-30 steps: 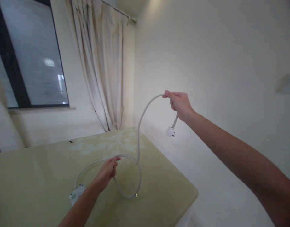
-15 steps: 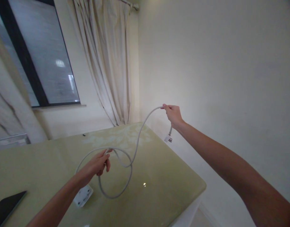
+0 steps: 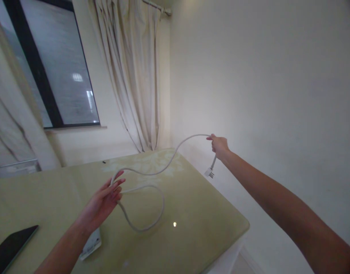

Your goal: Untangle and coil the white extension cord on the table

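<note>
A pale power cord (image 3: 160,171) stretches between my two hands above the table. My right hand (image 3: 220,145), out past the table's far right edge, pinches it near its end, and the plug (image 3: 209,173) dangles below with its prongs showing. Over the table, my left hand (image 3: 108,198) is palm up with its fingers curled around the cord. From there a loose loop of cord hangs toward the tabletop. Under my left wrist lies a white power strip (image 3: 91,243), partly hidden by the forearm.
The greenish table (image 3: 192,213) has a rounded right corner. A dark flat device (image 3: 13,245) lies at its left, and a small black object (image 3: 104,162) near the back edge. Beyond are a curtain (image 3: 132,76), a window (image 3: 58,68) and a pale wall (image 3: 263,95).
My right hand has moved right and slightly down with the cord and plug. My left hand has shifted left and turned palm up. The crossed loops between the hands have opened into one.
</note>
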`<state>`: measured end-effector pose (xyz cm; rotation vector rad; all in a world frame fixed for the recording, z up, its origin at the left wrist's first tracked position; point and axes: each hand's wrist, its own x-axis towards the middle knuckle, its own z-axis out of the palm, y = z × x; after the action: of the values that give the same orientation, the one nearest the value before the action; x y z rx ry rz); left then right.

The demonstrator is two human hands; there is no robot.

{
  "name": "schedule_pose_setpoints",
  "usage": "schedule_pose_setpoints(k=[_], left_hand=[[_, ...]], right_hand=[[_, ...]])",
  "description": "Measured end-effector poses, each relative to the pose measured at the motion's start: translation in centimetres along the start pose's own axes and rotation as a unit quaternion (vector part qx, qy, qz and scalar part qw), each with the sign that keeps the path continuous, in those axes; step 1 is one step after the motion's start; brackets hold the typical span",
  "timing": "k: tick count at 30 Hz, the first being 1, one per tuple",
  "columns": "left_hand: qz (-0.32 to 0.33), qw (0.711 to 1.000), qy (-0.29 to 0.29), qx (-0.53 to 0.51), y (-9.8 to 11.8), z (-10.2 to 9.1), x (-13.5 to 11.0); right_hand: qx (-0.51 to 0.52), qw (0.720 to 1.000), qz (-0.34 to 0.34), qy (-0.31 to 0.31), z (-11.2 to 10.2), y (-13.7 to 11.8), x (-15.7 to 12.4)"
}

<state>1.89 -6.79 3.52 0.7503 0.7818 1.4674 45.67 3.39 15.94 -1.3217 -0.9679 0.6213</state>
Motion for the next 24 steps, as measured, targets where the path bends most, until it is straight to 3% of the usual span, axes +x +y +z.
schedule_pose_setpoints(k=[4, 7, 9, 13, 16, 18, 21, 24], left_hand=[[0.035, 0.995, -0.026, 0.085, 0.1, 1.8, 0.0], [0.013, 0.973, -0.032, 0.227, -1.4, 1.6, 0.2], [0.006, 0.952, -0.005, 0.307, -2.7, 0.8, 0.7], [0.027, 0.924, 0.071, 0.375, -4.5, -1.6, 1.9], [0.026, 0.919, 0.125, 0.373, -5.7, -3.5, 1.8], [0.008, 0.913, 0.157, 0.376, -6.8, -4.6, 1.1], [-0.014, 0.921, 0.166, 0.352, -8.2, -5.4, -0.5], [-0.017, 0.936, 0.139, 0.321, -8.5, -5.6, -2.4]], right_hand=[[0.038, 0.989, 0.059, -0.128, 1.8, -0.4, -3.6], [0.069, 0.975, 0.077, -0.197, 3.1, -0.5, -6.2], [0.115, 0.963, 0.112, -0.215, 3.9, -0.2, -7.5], [0.211, 0.940, 0.186, -0.195, 4.9, 1.2, -9.6], [0.258, 0.934, 0.188, -0.160, 4.9, 3.0, -12.1], [0.328, 0.916, 0.200, -0.115, 4.5, 5.0, -14.2], [0.416, 0.875, 0.240, -0.058, 3.6, 8.5, -17.2], [0.434, 0.863, 0.258, -0.020, 2.2, 11.7, -18.3]])
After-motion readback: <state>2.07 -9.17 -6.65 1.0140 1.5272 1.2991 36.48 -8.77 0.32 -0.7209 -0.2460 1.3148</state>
